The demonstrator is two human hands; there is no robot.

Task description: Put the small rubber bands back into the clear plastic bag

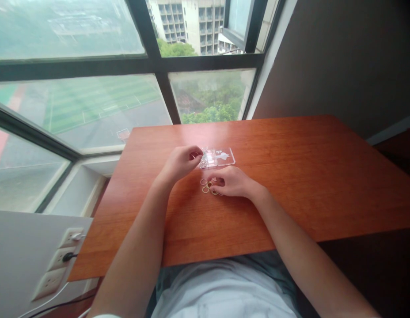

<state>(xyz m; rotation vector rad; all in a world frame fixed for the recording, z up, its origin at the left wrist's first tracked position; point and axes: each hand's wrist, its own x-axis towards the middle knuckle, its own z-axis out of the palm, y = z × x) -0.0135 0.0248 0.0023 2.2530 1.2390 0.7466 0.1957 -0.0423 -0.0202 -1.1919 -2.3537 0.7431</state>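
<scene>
Brown tabletop (298, 176), box (225, 157) by left hand (183, 161), right hand (233, 181) hiding some rings (207, 186), grips unclear

Two hands (182, 162) (232, 181), one case (225, 156), four-plus rings (209, 184), one table (291, 176).

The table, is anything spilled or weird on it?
Nothing I can see looks broken or really odd. The only slightly messy bit is the loose rings on the wooden table, by the right hand and outside the open clear plastic box. They're bunched close together, not scattered everywhere.
</scene>
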